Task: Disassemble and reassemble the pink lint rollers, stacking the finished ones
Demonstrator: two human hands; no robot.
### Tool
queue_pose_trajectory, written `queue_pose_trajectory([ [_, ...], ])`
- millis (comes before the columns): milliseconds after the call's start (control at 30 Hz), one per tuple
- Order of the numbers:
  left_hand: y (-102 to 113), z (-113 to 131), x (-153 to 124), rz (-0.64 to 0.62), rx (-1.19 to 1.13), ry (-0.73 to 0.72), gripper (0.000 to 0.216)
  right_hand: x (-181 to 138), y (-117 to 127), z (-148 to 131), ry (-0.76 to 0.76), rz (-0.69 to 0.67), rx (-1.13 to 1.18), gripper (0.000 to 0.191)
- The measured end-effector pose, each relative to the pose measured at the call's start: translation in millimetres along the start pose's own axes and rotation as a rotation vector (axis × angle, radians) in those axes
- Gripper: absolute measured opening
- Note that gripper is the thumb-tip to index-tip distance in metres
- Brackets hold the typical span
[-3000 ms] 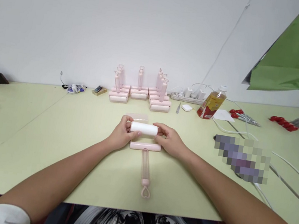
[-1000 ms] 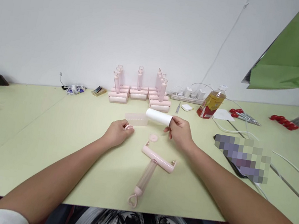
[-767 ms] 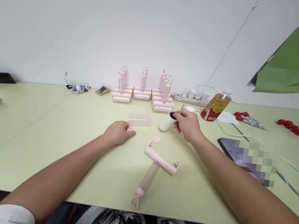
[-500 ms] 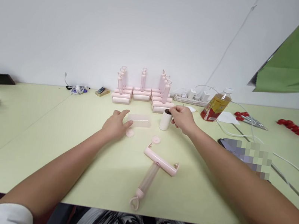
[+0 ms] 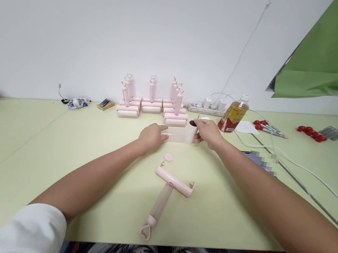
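My right hand [image 5: 209, 133] grips the top of a white paper roll [image 5: 191, 134] that stands upright on the pale green table [image 5: 55, 155]. My left hand [image 5: 152, 136] is closed on the left end of a clear plastic cover [image 5: 176, 135], which lies against the roll. Nearer to me lies an empty pink lint roller frame [image 5: 174, 182], its long handle [image 5: 157, 208] pointing towards me. A small pink round cap [image 5: 168, 157] rests between the frame and my hands.
Several assembled pink lint rollers [image 5: 150, 107] stand at the back by the wall. A power strip [image 5: 206, 105], a bottle of amber liquid [image 5: 233, 114], red-handled tools [image 5: 311, 132], a white cable [image 5: 308, 176] and a phone [image 5: 258, 158] lie to the right. A green cloth [image 5: 334, 54] hangs above.
My right hand carried the white roll away from the frame and stood it upright. My left hand let go of a small cap, took the clear cover and slid it right, against the roll.
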State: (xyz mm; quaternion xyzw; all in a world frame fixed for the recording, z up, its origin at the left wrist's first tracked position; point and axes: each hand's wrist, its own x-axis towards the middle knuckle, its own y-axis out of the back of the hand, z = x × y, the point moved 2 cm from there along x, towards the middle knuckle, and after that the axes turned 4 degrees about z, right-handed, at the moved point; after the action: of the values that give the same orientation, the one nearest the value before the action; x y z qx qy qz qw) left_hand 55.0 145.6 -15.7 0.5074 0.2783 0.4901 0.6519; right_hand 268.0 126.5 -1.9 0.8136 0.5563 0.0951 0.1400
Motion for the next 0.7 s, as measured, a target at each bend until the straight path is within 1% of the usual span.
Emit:
queue_pose_trajectory([
  [100,0,7,3,-0.014,0.012,-0.013,0.051,6,7,5,-0.030,-0.011,0.030,0.028],
  [133,2,8,2,-0.017,0.022,-0.014,0.053,5,9,7,-0.028,0.003,0.034,0.031],
  [167,4,8,-1,-0.017,0.041,-0.008,0.056,3,12,7,-0.002,0.045,0.028,0.033],
  [200,8,6,-6,-0.013,0.073,0.001,0.058,-1,16,7,0.056,0.115,0.006,0.034],
  [233,12,3,-13,-0.007,0.117,0.009,0.058,-7,19,6,0.145,0.198,-0.032,0.033],
  [267,18,-1,-21,-0.003,0.171,0.022,0.055,-16,21,5,0.262,0.272,-0.084,0.030],
  [300,23,-6,-31,-0.009,0.228,0.017,0.049,-27,21,3,0.392,0.303,-0.145,0.025],
  [333,28,-11,-40,-0.034,0.278,-0.002,0.043,-39,19,2,0.498,0.248,-0.204,0.021],
  [367,33,-16,-50,-0.087,0.309,-0.013,0.038,-51,13,1,0.576,0.108,-0.249,0.020],
  [433,39,-27,-66,-0.186,0.317,-0.003,0.032,-73,-5,3,0.692,-0.309,-0.349,0.024],
  [467,41,-31,-71,-0.224,0.297,0.000,0.030,-83,-13,5,0.755,-0.464,-0.410,0.028],
  [500,42,-34,-74,-0.257,0.267,-0.004,0.027,-89,-20,7,0.796,-0.560,-0.475,0.030],
  [533,41,-36,-76,-0.281,0.235,-0.013,0.024,-92,-26,10,0.817,-0.603,-0.537,0.033],
  [567,40,-36,-76,-0.298,0.205,-0.029,0.021,-92,-29,12,0.824,-0.607,-0.594,0.034],
  [633,35,-33,-71,-0.315,0.156,-0.066,0.016,-87,-30,18,0.798,-0.553,-0.677,0.034],
  [700,27,-24,-64,-0.309,0.116,-0.114,0.014,-78,-24,23,0.753,-0.484,-0.724,0.033],
])
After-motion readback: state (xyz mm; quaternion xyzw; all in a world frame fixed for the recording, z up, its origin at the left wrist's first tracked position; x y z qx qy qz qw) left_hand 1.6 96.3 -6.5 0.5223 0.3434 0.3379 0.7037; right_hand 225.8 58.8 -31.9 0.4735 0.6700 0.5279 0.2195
